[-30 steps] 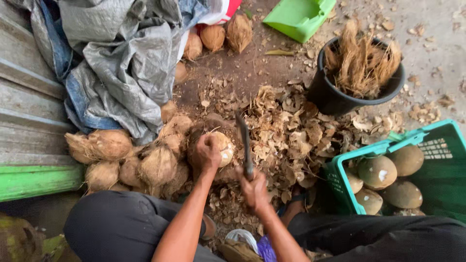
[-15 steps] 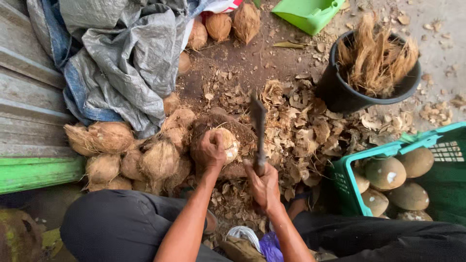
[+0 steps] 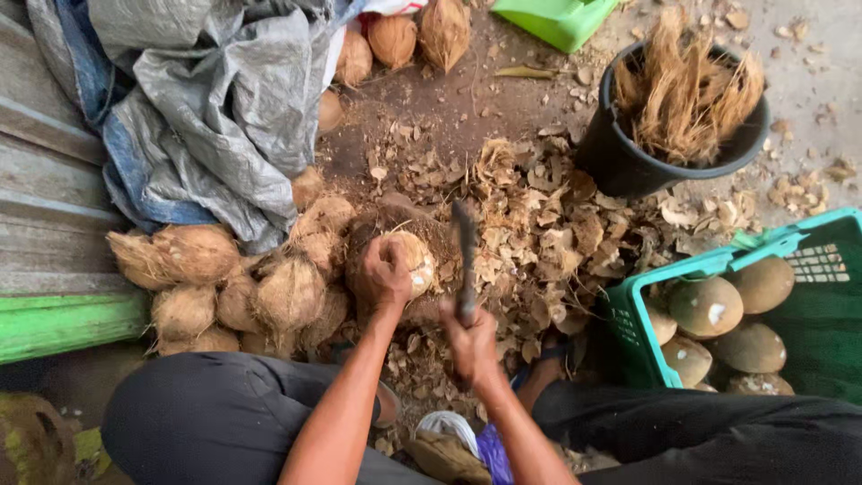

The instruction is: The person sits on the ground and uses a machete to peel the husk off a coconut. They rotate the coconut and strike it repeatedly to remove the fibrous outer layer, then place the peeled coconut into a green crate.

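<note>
In the middle of the dirt ground, near the person's knees, the left hand [image 3: 384, 274] is closed over the top of a half-peeled coconut [image 3: 411, 260]; the fingers wrap it and press it down on a pile of husk. The pale shell of this coconut shows on its right side. Just to the right of it, the right hand [image 3: 469, 339] grips the handle of a dark chopping knife [image 3: 465, 247]. The blade points to the far side and stands a little apart from the coconut, not touching it.

To the left of the held coconut lies a heap of brown unpeeled coconuts [image 3: 269, 287], touching each other. Behind them, at the far left, a grey tarpaulin [image 3: 215, 99] covers part of the ground, and more coconuts lie at its far edge. To the right of the knife the ground is covered with dry husk chips [image 3: 557, 224]. Farther right, a black bucket [image 3: 628, 162] is full of long husk fibres. At the near right, a teal plastic crate [image 3: 808, 269] holds several smooth peeled coconuts [image 3: 705, 305]. A light green tray [image 3: 557, 18] is at the far edge.
</note>
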The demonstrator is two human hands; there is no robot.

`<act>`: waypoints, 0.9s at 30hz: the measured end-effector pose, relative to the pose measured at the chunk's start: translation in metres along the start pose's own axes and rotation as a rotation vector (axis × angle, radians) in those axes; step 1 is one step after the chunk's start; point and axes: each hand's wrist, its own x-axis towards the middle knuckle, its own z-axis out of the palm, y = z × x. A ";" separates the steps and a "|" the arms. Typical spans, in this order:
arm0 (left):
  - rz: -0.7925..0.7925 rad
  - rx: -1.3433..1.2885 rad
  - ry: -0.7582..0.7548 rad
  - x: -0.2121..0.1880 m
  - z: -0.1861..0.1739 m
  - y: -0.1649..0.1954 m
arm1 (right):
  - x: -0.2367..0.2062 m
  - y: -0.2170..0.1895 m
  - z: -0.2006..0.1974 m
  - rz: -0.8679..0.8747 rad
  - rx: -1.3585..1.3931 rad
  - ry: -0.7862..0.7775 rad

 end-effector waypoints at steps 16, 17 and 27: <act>-0.377 -0.614 -0.055 0.010 -0.012 0.004 | 0.004 -0.015 -0.027 -0.227 -0.195 0.019; -0.325 -0.483 -0.123 0.008 -0.008 -0.001 | -0.001 -0.023 -0.030 -0.298 -0.123 0.050; -0.013 -0.595 -0.089 0.009 0.049 -0.031 | -0.013 -0.046 -0.027 -0.017 -0.224 -0.025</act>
